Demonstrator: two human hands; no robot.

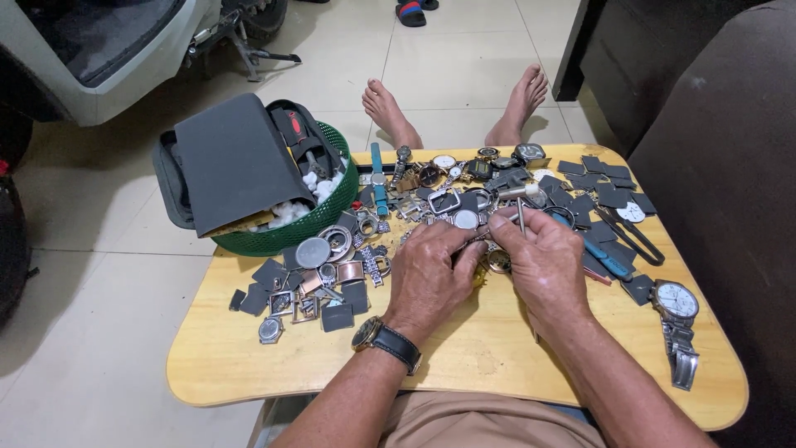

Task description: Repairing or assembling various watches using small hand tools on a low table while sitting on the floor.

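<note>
Below us, a small wooden table (464,348) sits on pale floor tiles (99,249), strewn with watch parts (332,265). Our left hand (427,278) and right hand (543,257) meet mid-table, pinching a small metal watch piece (497,261); the right also grips a thin tool (521,217). A green basket (319,220) stands left.

Bare arms and feet — black-strapped wristwatch (383,338) on left wrist — tan shorts (489,423).

Basket (332,224) left, wristwatch (678,311) right, on the table (489,348).
</note>
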